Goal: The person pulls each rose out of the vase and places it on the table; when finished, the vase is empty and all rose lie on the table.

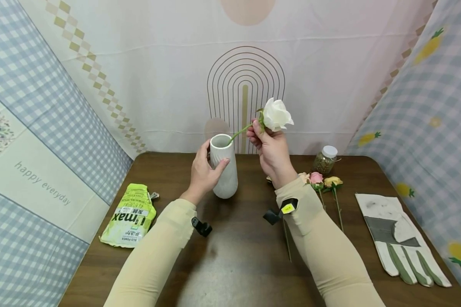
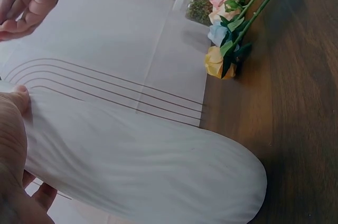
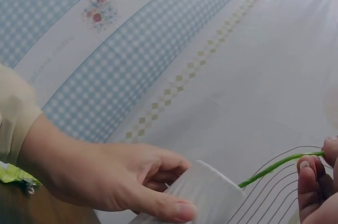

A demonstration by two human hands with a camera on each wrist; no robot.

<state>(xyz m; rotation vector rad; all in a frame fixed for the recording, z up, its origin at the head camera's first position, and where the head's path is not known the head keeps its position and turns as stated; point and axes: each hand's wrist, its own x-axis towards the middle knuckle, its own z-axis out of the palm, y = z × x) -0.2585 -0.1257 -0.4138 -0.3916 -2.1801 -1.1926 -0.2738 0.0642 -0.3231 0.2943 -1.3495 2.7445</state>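
A tall white vase (image 1: 226, 179) with faint ridges is at the table's middle, its mouth facing up. My left hand (image 1: 206, 172) grips it near the top, thumb across the front and fingers round the far side. In my right hand (image 1: 270, 149), thumb and fingers pinch the green stem of a white rose (image 1: 276, 115) just below the bloom. The stem slants down to the left, its lower end inside the vase mouth. In the right wrist view the stem (image 3: 280, 165) enters over the rim of the vase (image 3: 211, 195); the bloom is out of that view.
More roses, including a pink rose (image 1: 316, 178) and a yellow rose (image 1: 333, 182), lie right of the vase, partly behind my right arm. Behind them stands a lidded jar (image 1: 325, 160). A work glove (image 1: 397, 236) lies far right, a yellow-green bag (image 1: 129, 217) at left.
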